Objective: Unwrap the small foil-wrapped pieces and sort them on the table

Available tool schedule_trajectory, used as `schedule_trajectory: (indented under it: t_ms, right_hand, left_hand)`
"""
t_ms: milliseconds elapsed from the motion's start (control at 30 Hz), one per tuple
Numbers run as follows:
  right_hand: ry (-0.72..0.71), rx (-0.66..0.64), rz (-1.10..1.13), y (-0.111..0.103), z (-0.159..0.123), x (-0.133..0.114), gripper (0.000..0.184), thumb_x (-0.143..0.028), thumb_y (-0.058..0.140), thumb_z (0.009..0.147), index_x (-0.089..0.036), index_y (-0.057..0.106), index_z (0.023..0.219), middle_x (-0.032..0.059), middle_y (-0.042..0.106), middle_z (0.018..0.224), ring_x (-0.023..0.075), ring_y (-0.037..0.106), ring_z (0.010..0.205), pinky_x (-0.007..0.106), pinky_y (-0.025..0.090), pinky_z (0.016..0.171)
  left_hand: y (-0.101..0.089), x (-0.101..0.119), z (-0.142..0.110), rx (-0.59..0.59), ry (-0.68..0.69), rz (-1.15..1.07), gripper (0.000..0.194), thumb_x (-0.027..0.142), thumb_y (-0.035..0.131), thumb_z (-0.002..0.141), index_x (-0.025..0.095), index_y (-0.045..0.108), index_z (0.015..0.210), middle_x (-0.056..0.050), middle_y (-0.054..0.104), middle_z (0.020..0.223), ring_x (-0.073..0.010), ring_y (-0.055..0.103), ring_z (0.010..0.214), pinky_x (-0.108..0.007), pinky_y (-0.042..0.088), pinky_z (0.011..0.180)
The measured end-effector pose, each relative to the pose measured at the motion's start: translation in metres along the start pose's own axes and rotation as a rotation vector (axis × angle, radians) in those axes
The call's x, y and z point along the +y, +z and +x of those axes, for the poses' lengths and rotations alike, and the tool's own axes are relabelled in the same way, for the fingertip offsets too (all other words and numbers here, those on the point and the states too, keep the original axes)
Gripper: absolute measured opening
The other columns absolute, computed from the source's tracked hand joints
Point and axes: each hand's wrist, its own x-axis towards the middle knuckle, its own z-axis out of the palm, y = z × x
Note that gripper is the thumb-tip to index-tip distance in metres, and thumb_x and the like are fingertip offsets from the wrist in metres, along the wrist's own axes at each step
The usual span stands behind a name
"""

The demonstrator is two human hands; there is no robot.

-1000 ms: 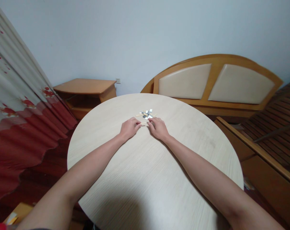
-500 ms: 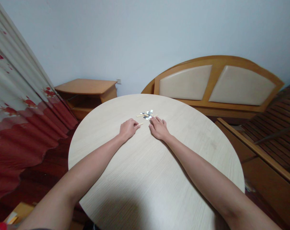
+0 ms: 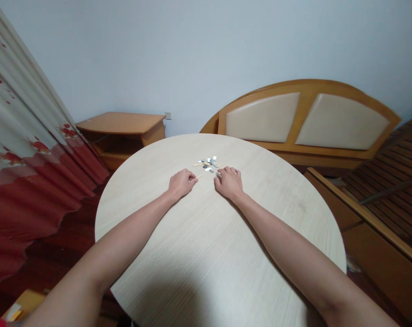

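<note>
My left hand [image 3: 183, 183] is closed, with a short, thin, pale wooden strip [image 3: 199, 176] sticking out from between thumb and forefinger. Across from it, my right hand [image 3: 229, 181] rests on the table with fingers curled. A small pale piece [image 3: 218, 173] shows at its thumb and forefinger, partly hidden. Just beyond both hands lies a loose pile of small flat pieces [image 3: 207, 163], some wood-coloured, some white, grey or dark. A white piece [image 3: 207, 170] lies on the near side of the pile.
Everything lies on a round, light wood table [image 3: 178, 236]. Behind it stand a wooden cabinet [image 3: 124, 122] and a headboard [image 3: 297, 118] with cream panels. A red and white curtain [image 3: 38, 136] hangs at left. Wooden slats [image 3: 396, 181] lean at right.
My right hand has drawn slightly back from the pile and curled its fingers around a small piece. My left hand keeps the strip and has barely moved.
</note>
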Motion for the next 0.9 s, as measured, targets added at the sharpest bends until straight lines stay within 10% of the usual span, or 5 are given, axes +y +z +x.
schedule_trajectory:
  t_ms: [367,900]
  right_hand:
    - [0.193,-0.044,0.065,0.005,0.009,0.018,0.020,-0.024,0.056,0.094,-0.016,0.074,0.099,0.0145,0.068,0.111,0.0283,0.058,0.105,0.039,0.040,0.088]
    - [0.085,0.046,0.266,0.038,0.047,0.018,0.008,-0.017,0.060,0.088,-0.018,0.068,0.088,0.0102,0.070,0.098,0.0211,0.060,0.086,0.030,0.043,0.076]
  left_hand:
    - [-0.004,0.005,-0.001,-0.050,-0.036,0.032,0.022,0.040,0.065,0.090,0.021,0.076,0.090,-0.005,0.076,0.102,-0.0211,0.067,0.092,-0.029,0.048,0.072]
    - [-0.006,0.005,-0.003,-0.050,-0.018,0.034,0.019,0.037,0.064,0.091,0.022,0.075,0.091,-0.005,0.076,0.102,-0.0222,0.068,0.092,-0.029,0.045,0.070]
